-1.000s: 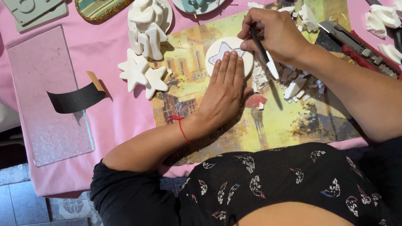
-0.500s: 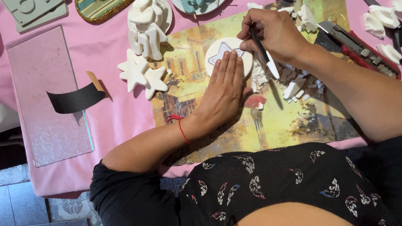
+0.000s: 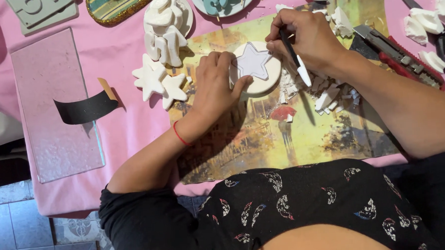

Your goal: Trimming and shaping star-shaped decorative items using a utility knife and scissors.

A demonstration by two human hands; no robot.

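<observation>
A round white disc [image 3: 266,76] with a pale star outline on top lies on a painted picture mat [image 3: 301,132]. My left hand [image 3: 215,90] rests beside it, thumb and fingers touching the disc's left edge. My right hand [image 3: 306,38] is at the disc's upper right edge, gripping a thin black-and-white tool [image 3: 296,58] like a pen, its upper tip at the rim. White chips [image 3: 325,94] lie scattered just right of the disc.
Two white stars [image 3: 157,82] lie left of the mat, a heap of white shapes [image 3: 165,23] behind them. A glass plate [image 3: 54,106] with a black strip [image 3: 84,109] sits far left. A utility knife [image 3: 397,59] and white pieces [image 3: 423,22] lie right.
My left hand has slid left off the disc, uncovering the star outline; earlier its flat palm covered most of it. The right hand stays at the disc's edge with the tool.
</observation>
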